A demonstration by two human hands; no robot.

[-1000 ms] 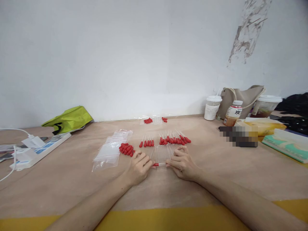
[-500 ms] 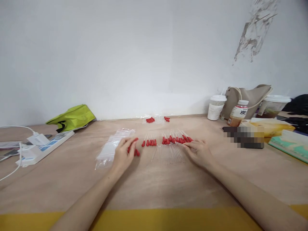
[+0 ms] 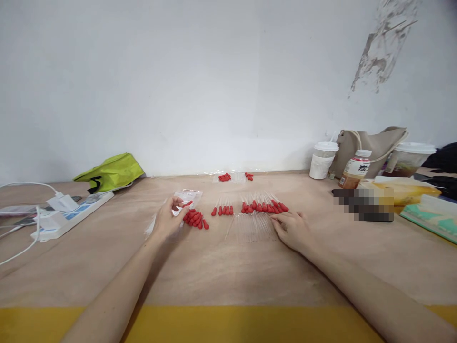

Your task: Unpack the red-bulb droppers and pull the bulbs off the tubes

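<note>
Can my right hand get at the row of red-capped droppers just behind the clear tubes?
Probably yes. The right hand rests on the clear tubes, and the red-capped droppers sit just beyond its fingertips, nothing between.

Near me the table [image 3: 228, 276] lies open; ahead red bulbs [image 3: 195, 220], glass tubes [image 3: 252, 226] and droppers [image 3: 264, 207] crowd my path.

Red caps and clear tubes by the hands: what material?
The red caps, one pinched in the left hand: probably soft rubber, opaque, matte, bulb-shaped. The clear tubes under the right hand: thin, see-through; glass or hard plastic, cannot tell.
</note>
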